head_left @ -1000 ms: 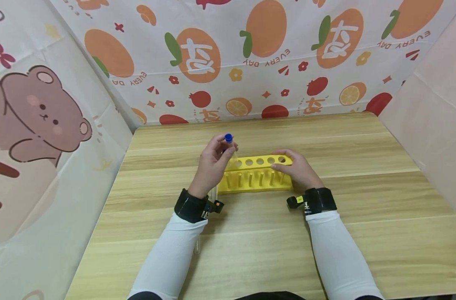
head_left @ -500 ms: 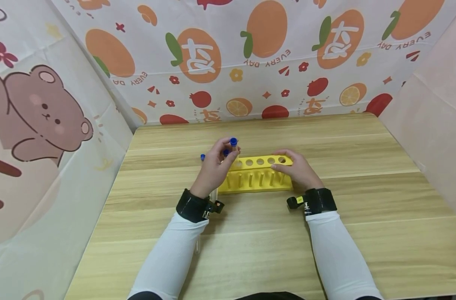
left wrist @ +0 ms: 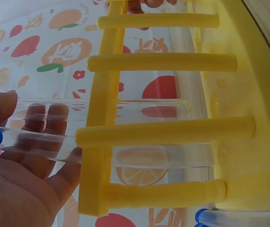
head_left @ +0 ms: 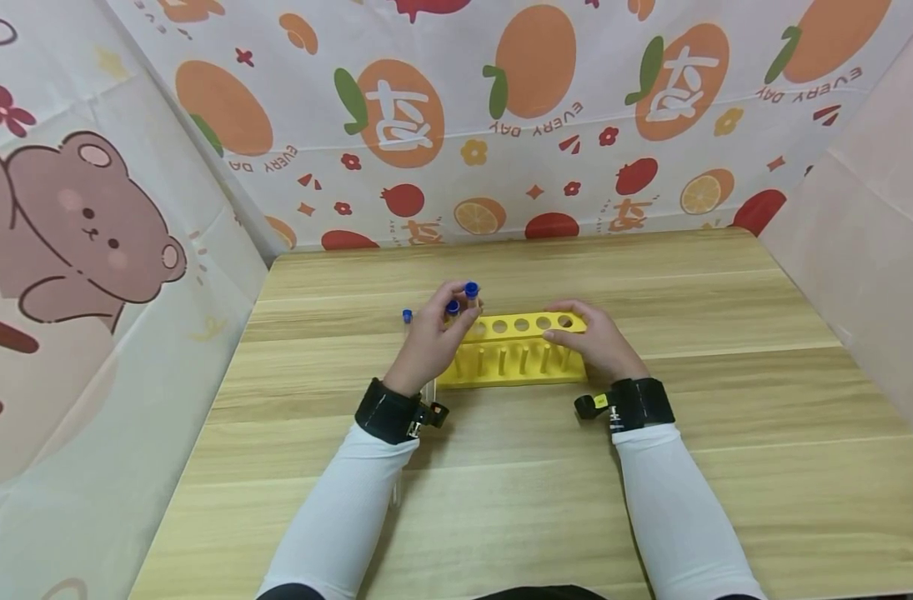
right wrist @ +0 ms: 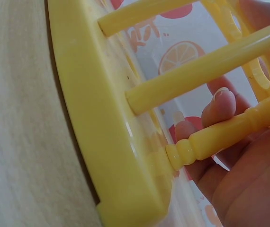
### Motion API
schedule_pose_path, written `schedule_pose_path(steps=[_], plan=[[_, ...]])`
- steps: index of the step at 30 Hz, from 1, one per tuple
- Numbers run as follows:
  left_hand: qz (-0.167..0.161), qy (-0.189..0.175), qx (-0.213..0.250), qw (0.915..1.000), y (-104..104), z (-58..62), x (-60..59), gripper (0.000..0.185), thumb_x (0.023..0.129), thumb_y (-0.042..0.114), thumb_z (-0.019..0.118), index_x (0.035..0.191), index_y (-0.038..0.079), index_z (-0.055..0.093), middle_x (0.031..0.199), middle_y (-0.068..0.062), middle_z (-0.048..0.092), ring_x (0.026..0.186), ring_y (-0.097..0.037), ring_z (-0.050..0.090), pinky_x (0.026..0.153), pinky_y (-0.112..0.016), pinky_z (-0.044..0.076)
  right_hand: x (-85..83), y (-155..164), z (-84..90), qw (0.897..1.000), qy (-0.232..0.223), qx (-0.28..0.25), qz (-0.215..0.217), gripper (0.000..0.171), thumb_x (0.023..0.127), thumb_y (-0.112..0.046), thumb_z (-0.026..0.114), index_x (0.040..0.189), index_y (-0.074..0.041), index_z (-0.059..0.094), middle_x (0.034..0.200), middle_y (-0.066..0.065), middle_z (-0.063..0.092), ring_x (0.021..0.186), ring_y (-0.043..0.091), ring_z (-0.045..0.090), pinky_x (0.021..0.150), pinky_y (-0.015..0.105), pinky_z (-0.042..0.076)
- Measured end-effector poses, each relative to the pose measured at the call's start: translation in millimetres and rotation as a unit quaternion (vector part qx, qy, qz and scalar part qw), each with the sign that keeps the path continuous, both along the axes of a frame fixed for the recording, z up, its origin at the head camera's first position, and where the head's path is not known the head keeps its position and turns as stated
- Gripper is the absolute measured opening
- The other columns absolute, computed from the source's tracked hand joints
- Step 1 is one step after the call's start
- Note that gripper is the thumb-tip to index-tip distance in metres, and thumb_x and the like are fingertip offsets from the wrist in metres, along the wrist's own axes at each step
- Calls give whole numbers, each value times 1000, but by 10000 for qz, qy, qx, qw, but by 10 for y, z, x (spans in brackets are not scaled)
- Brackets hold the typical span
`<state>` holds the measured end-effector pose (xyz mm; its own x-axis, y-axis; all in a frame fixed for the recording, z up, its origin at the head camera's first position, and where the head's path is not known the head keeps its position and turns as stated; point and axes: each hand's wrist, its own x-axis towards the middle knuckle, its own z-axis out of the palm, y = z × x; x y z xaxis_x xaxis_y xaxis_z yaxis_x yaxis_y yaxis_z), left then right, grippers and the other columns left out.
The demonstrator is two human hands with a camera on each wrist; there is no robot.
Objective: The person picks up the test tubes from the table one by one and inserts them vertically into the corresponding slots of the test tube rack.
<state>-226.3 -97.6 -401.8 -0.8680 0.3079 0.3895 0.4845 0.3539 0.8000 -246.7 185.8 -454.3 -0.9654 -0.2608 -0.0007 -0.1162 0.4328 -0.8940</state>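
My left hand (head_left: 424,337) pinches a clear test tube with a blue cap (head_left: 472,290) over the left part of the yellow test tube rack (head_left: 512,382). In the left wrist view the pinched test tube (left wrist: 149,105) passes through the rack's top bar, its rounded end near the base. Beside it, a second blue-capped test tube (head_left: 453,307) stands in the leftmost hole, partly behind the fingers. My right hand (head_left: 604,340) grips the rack's right end, thumb on the front of the top bar and fingers behind, around the end post (right wrist: 220,137).
Another test tube with a blue cap (head_left: 407,316) lies left of the rack, mostly hidden by the left hand. Part of a clear tube (head_left: 396,490) shows beside the left sleeve. The wooden table (head_left: 516,500) meets a fruit-print cloth (head_left: 456,167) at the back.
My left hand has moved slightly right and down, lowering the pinched test tube into the rack. The cap of the tube in the leftmost hole has come into clearer view. My right hand stays put.
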Motion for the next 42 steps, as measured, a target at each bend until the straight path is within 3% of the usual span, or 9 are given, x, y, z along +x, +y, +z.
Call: schedule_pose_path(steps=[6,13,22,42], plan=[[-30,-18,75,10000,-3,-27,-15,25,101,22,56,125,17,55,105,-6,63,96,-20,56,81,-41,51,-7,3,-13,10000,19,-14,-2,59,82,-54,74,132,-26,59,147,2,48,141,28,36,110,55,36],[47,46,-48,10000,-11,-42,-11,26,100,24,57,125,17,55,105,-2,63,97,-17,56,80,-37,51,-9,0,-14,10000,-31,-8,-29,60,82,-54,74,132,-27,59,148,2,47,142,28,34,111,56,33],[111,-187,-195,9996,-30,-36,-12,28,100,26,58,126,17,56,106,-1,63,100,-17,57,80,-33,50,-5,-8,0,10000,-56,-17,-46,59,82,-54,74,132,-27,59,148,3,47,141,28,34,112,57,31],[117,-375,-451,9982,-37,-54,-41,25,100,26,58,122,15,57,103,-3,62,94,-20,55,78,-34,51,-17,-11,-6,9999,-73,-40,-116,58,82,-51,75,131,-24,60,145,3,50,140,29,36,112,58,30]])
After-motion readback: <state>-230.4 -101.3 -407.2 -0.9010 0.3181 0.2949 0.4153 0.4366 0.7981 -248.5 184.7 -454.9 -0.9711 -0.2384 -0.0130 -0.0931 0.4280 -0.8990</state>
